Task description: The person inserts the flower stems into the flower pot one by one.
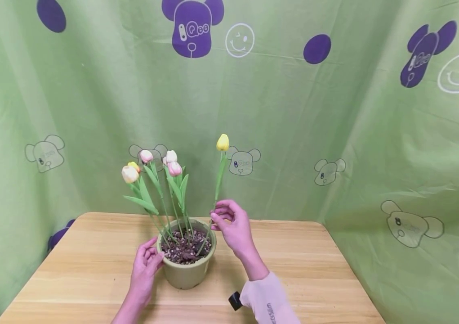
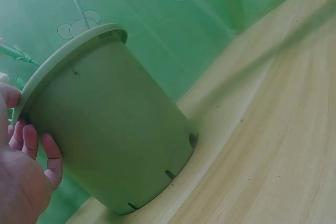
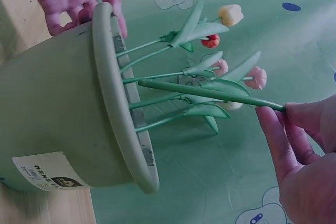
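Note:
A green plant pot [image 1: 184, 275] stands on the table, filled with dark soil [image 1: 184, 254] flecked with white bits. My left hand [image 1: 143, 272] holds the pot's left rim, thumb at the edge and fingers curled against the outer wall. Between thumb and fingertips, my right hand [image 1: 235, 227] pinches the green stem of a yellow tulip [image 1: 223, 142] at the pot's right side. That stem [image 3: 210, 92] slants down toward the pot, its lower end close by the opening in the right wrist view. Several pink, white and orange-yellow tulips [image 1: 174, 168] rise from the soil on the left and middle.
The wooden table [image 1: 294, 265] extends around the pot. Green patterned curtains [image 1: 286, 112] hang behind it and along both sides. A black object [image 1: 235, 300] sits at the right sleeve cuff. The pot's side carries a white label [image 3: 50, 170].

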`<state>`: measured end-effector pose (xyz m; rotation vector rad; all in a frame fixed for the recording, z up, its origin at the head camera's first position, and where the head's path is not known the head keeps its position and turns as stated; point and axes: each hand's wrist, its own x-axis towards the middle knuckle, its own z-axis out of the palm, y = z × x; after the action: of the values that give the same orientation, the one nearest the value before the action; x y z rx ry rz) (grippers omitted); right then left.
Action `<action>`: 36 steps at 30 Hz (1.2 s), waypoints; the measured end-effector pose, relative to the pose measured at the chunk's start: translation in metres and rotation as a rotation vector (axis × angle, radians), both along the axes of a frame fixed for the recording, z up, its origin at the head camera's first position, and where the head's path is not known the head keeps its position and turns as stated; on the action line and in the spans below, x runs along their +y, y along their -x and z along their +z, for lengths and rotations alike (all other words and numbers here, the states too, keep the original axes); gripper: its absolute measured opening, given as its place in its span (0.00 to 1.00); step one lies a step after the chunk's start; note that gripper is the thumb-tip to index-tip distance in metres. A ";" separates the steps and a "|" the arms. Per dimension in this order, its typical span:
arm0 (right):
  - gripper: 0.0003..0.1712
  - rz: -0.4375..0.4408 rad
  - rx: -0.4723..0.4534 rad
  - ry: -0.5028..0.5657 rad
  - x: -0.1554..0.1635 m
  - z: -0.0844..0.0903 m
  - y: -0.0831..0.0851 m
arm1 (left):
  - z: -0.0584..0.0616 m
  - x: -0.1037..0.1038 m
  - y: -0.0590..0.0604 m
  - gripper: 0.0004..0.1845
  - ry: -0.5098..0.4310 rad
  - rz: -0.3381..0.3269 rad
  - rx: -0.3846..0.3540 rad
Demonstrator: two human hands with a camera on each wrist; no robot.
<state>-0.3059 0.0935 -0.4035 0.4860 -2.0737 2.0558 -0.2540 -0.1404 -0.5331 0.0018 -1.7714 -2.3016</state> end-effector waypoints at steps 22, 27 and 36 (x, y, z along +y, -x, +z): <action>0.15 0.019 0.087 -0.117 -0.041 -0.015 0.001 | 0.001 0.001 -0.001 0.30 -0.017 0.003 0.001; 0.14 0.025 0.087 -0.113 -0.045 -0.013 -0.001 | 0.001 0.000 0.000 0.30 -0.017 0.000 -0.005; 0.15 0.070 0.081 -0.161 -0.052 -0.016 -0.005 | 0.000 0.000 0.000 0.30 -0.008 -0.007 -0.005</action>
<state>-0.3006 0.0416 -0.4191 0.6651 -2.2138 1.8801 -0.2545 -0.1408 -0.5328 0.0031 -1.7665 -2.3156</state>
